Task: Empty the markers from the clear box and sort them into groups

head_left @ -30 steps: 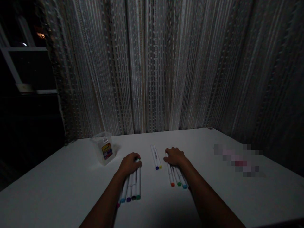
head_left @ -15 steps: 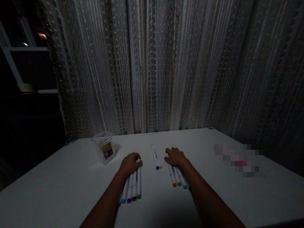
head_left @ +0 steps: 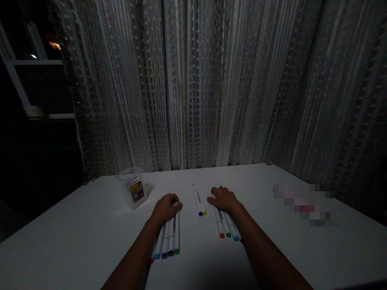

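My left hand [head_left: 165, 207] lies over the far ends of several white markers [head_left: 171, 241] laid side by side, its fingers curled and its thumb at the right edge. Their coloured ends, pink, blue, purple, dark and green, point toward me. On the other side, my right hand [head_left: 224, 199] bends over a second row of white markers [head_left: 226, 224], with orange, green, blue and dark red ends showing; its thumb reaches left across the top. Between the hands lie two markers [head_left: 198, 200] with purple and yellow ends, touched by neither hand. My palms hide parts of both rows.
A clear plastic container [head_left: 130, 189] with a coloured label stands at the left, beyond my left hand. A blurred-out pinkish item [head_left: 302, 203] lies on the right of the white table [head_left: 75, 229]. Behind the table hangs a patterned curtain [head_left: 196, 88].
My right thumb has shifted slightly left over the markers, and the dark red end shows a little more beside my right forearm. My left hand looks almost unchanged.
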A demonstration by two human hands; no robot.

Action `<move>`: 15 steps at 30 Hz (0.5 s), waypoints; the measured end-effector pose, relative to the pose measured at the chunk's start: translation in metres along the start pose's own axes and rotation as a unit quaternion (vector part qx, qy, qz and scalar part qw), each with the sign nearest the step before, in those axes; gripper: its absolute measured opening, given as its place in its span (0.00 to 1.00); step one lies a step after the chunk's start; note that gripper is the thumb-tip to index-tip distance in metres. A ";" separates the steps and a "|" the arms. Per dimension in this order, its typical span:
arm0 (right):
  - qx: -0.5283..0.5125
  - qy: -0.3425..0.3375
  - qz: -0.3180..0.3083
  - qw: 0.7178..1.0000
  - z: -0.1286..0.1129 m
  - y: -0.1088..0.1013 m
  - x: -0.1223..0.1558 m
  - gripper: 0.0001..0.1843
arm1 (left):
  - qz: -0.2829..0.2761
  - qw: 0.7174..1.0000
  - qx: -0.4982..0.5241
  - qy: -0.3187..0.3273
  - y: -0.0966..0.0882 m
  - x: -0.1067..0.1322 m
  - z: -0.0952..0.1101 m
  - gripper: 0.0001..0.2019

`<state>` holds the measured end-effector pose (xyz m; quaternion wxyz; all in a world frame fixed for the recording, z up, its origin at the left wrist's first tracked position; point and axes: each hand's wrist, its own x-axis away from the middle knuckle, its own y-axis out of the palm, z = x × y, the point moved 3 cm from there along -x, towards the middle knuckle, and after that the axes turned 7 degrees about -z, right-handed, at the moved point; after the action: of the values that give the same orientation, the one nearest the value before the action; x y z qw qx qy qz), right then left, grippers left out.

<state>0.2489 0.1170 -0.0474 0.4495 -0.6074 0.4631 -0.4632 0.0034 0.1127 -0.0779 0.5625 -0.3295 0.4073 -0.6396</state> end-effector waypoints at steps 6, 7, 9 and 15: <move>0.004 0.028 -0.015 0.999 0.010 -0.007 0.002 0.31 | 0.004 0.998 -0.046 -0.032 -0.010 0.003 0.002 0.14; 0.010 0.033 -0.028 0.999 0.010 -0.006 0.002 0.32 | -0.004 0.998 -0.057 -0.033 -0.009 0.004 0.003 0.15; 0.019 0.042 -0.037 0.998 0.007 -0.002 0.001 0.32 | -0.018 0.996 -0.083 -0.030 -0.005 0.005 0.007 0.16; 0.023 0.042 -0.006 0.999 -0.006 0.006 -0.002 0.29 | -0.010 0.993 -0.111 -0.034 0.004 0.005 0.014 0.16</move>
<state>0.2420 0.1176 -0.0526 0.4404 -0.5796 0.4678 -0.5014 0.0168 0.1053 -0.0755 0.5299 -0.4157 0.4530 -0.5841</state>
